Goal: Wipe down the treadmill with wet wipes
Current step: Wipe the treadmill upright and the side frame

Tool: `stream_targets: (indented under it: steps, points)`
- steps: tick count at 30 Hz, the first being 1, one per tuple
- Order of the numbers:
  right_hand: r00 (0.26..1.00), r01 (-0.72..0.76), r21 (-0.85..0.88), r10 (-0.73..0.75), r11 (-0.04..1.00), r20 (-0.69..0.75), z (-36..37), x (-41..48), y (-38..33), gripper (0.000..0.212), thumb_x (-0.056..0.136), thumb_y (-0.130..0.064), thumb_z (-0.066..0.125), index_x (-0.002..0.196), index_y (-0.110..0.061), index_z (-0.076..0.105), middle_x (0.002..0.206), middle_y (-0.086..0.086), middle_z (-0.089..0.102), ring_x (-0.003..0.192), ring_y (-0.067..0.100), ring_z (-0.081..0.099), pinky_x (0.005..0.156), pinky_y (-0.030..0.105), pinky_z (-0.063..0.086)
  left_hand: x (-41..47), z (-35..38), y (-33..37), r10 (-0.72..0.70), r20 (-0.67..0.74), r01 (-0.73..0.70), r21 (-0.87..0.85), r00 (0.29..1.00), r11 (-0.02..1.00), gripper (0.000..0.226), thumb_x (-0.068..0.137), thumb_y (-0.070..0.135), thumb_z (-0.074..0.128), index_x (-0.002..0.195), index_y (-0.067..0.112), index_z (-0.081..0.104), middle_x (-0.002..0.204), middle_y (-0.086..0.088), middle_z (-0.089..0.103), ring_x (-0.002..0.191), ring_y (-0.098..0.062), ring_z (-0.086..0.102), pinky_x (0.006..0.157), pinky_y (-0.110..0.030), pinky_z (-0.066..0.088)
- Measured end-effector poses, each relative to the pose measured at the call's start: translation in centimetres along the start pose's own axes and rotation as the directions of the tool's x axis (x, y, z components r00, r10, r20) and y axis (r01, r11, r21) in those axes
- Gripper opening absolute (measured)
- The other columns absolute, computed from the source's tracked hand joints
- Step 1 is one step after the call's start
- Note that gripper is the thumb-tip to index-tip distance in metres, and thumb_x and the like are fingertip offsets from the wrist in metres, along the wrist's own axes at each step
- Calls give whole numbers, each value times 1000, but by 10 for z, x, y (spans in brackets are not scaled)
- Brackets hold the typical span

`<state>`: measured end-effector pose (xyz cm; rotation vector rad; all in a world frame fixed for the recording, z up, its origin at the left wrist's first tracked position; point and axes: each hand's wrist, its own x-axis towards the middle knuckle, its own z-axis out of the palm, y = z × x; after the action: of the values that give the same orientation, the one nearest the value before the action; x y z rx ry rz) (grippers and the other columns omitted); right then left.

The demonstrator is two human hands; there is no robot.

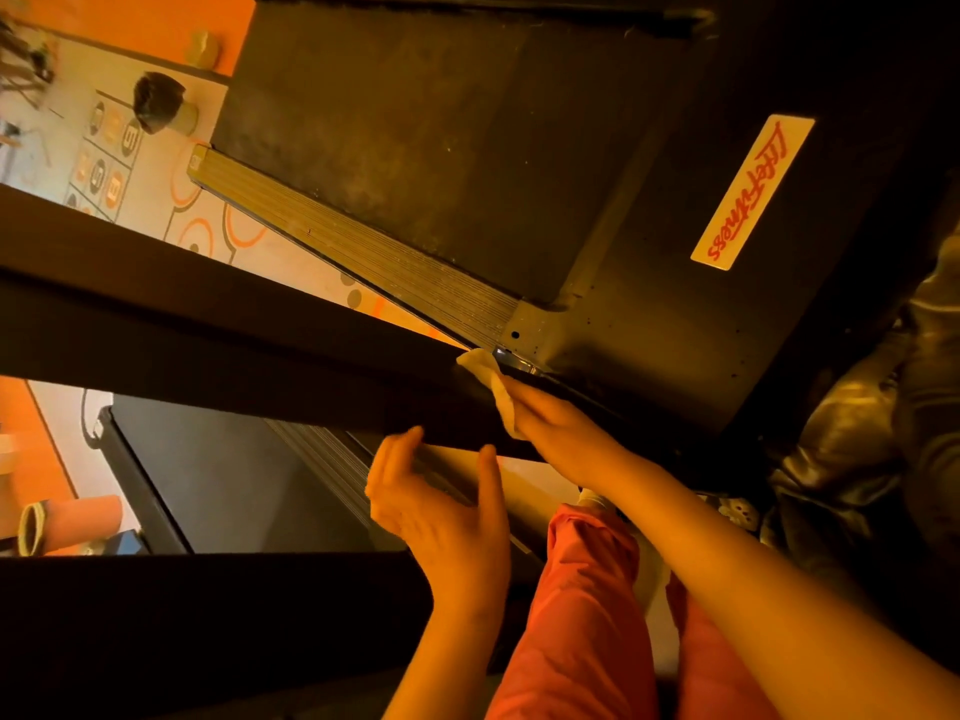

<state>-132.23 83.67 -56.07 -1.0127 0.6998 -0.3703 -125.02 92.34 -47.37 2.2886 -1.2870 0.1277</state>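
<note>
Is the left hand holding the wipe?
No, the wipe lies under the right hand, pressed on the dark bar; the left hand holds nothing.

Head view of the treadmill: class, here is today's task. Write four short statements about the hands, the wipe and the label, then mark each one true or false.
1. The right hand presses a white wipe against the dark bar. True.
2. The left hand holds a second wipe. False: it holds nothing, its fingers loosely curled.
3. The label on the treadmill has red lettering. True.
4. The wipe lies on the treadmill belt. False: it is on the bar, under the right hand.
</note>
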Motion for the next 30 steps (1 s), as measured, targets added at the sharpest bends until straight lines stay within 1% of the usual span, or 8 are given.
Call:
stream_targets:
  steps: [3, 6, 9, 14, 18, 23, 27, 30]
  points:
    - [1000, -23, 11, 23, 1000, -13, -5, -6, 4, 43, 97, -60, 32, 141, -58, 31, 152, -14, 37, 138, 9, 36, 111, 47, 38, 5, 6, 7, -382, -16, 370, -213, 924, 904, 66, 77, 28, 80, 125, 22, 35, 121, 1, 38, 108, -10, 45, 100, -29, 41]
    - [999, -35, 13, 36, 999, -24, -11, -14, 7, 39, 100, -53, 33, 138, -59, 34, 150, -16, 39, 137, 8, 37, 111, 42, 38, 15, 19, 13, -538, 123, 541, -371, 834, 755, 86, 69, 29, 83, 136, 18, 29, 130, 1, 40, 112, -6, 48, 104, -40, 45]
    - [993, -96, 9, 97, 995, -71, -16, -18, 12, 35, 102, -48, 34, 136, -55, 39, 147, -8, 44, 136, 13, 39, 109, 37, 38, 21, 37, 20, -543, 191, 563, -458, 818, 688, 109, 65, 31, 84, 148, 18, 16, 145, -2, 37, 131, -14, 44, 108, -35, 43]
    - [985, -115, -143, 94, 983, -146, -12, -4, 16, 32, 98, -54, 37, 125, -44, 50, 141, 4, 46, 139, 28, 33, 107, 52, 38, 21, 58, 24, -578, 99, 538, -519, 810, 665, 98, 75, 14, 82, 147, 18, 15, 137, 1, 43, 120, -7, 50, 84, -5, 47]
    - [991, -95, -125, 83, 988, -102, -9, 2, 8, 36, 92, -62, 32, 112, -37, 48, 113, -3, 58, 100, 15, 58, 73, 31, 50, 19, 61, 21, -560, 95, 524, -510, 823, 683, 99, 77, 12, 80, 147, 21, 11, 123, 18, 42, 107, 12, 51, 83, -2, 44]
    - [990, -104, -74, 96, 992, -100, -8, 7, 8, 44, 98, -56, 27, 137, -43, 44, 140, -5, 50, 126, 17, 49, 102, 43, 46, 17, 61, 18, -535, 93, 510, -478, 839, 716, 101, 77, 11, 80, 149, 16, 9, 127, 15, 38, 104, 17, 47, 84, 2, 40]
    - [993, -68, -163, 51, 984, -107, -7, 9, 7, 44, 97, -56, 24, 140, -54, 35, 152, -13, 37, 139, 15, 35, 109, 42, 38, 16, 62, 22, -518, 107, 497, -496, 849, 712, 96, 79, 4, 77, 147, 13, 9, 115, 27, 36, 93, 35, 43, 76, 5, 38]
    - [988, -33, -197, 2, 980, -153, -5, 12, 17, 50, 94, -61, 19, 140, -53, 37, 151, -16, 37, 140, 13, 34, 110, 45, 37, 16, 65, 18, -540, 111, 517, -498, 834, 696, 99, 79, 5, 77, 148, 15, 7, 115, 26, 38, 94, 29, 48, 76, 3, 40]
